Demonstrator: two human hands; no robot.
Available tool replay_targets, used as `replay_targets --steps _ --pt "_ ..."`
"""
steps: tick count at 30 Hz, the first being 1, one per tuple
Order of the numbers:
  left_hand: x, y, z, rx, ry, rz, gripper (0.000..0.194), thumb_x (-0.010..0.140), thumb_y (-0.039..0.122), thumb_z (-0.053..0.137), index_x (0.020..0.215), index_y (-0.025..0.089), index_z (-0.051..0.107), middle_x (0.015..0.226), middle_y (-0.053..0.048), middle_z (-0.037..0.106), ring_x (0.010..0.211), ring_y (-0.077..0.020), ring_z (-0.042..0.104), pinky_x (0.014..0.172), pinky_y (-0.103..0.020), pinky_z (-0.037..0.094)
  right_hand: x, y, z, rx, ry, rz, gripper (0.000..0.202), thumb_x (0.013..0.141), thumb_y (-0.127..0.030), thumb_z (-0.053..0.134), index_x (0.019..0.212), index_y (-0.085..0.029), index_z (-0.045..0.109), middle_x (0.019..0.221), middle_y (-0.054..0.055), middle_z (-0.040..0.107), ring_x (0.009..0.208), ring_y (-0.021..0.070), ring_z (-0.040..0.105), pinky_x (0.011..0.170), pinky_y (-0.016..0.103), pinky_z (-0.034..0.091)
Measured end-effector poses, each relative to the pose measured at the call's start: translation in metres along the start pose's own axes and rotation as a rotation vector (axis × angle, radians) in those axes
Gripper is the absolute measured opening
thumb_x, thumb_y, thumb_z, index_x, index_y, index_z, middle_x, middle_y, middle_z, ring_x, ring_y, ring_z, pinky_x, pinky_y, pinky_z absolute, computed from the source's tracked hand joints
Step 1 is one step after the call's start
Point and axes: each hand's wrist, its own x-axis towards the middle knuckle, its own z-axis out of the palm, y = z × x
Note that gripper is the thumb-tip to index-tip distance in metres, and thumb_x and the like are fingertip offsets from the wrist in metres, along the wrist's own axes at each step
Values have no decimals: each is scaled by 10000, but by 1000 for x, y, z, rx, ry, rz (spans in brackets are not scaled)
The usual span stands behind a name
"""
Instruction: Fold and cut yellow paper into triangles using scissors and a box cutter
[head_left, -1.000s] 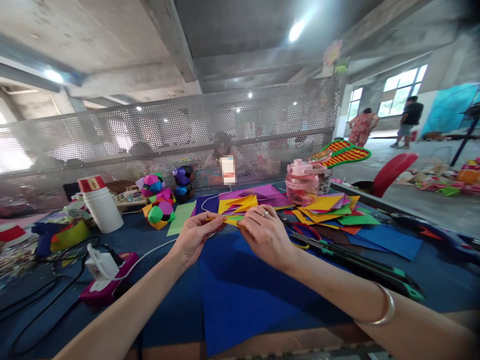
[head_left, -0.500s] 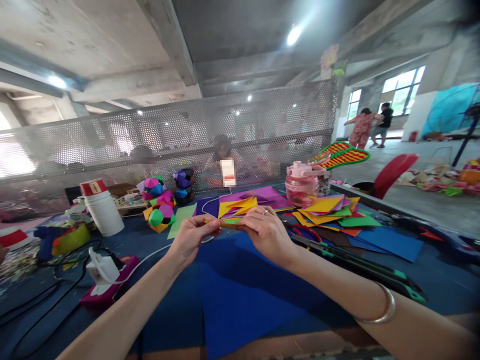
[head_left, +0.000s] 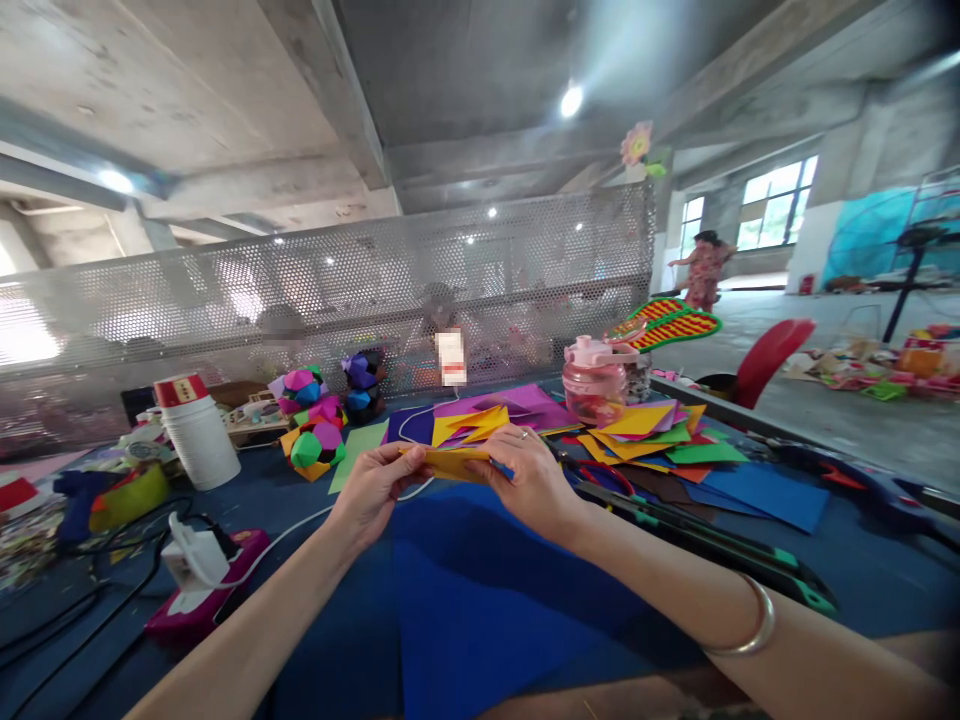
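Observation:
A small yellow folded paper (head_left: 456,464) is stretched between my two hands above a blue sheet (head_left: 480,600) on the table. My left hand (head_left: 379,485) pinches its left end between thumb and fingers. At the right end, my right hand (head_left: 534,480) grips it with bent fingers; the fingertips are partly hidden. Behind the hands lie yellow folded papers (head_left: 472,425) and a purple sheet (head_left: 525,405). A pile of coloured papers (head_left: 645,430) sits to the right.
Colourful paper balls (head_left: 319,445), stacked paper cups (head_left: 201,440) and a magenta power strip (head_left: 187,615) stand left. A pink jar (head_left: 594,380) and a green-black cutter (head_left: 720,540) are right. A perforated metal screen (head_left: 480,270) rises behind.
The yellow paper has tilted so its broad face shows more between my hands. The view has shifted slightly; of two people in the far background, only one remains visible.

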Motion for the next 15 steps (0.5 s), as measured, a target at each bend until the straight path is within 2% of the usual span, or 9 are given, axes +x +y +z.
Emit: replay_targets --steps 7,12,15 --pt "6 -2 -8 -14 64 29 399 503 411 939 734 154 739 647 2 663 545 -80 609 569 -183 535 -2 4 4 44 -83 73 164 927 -259 633 778 -195 660 783 30 706 789 188 604 722 297 434" --pt "5 0 -9 143 55 110 401 561 486 898 705 152 730 559 4 625 495 -83 547 498 -180 464 -2 2 4 41 -136 139 200 907 -224 640 714 -183 611 755 41 672 766 195 586 697 301 405" --pt "6 5 -12 290 51 172 348 572 440 898 630 143 726 506 -4 610 482 -83 504 467 -176 391 -2 3 4 50 -177 167 142 904 -191 628 763 -177 628 785 48 675 785 199 585 706 298 390"
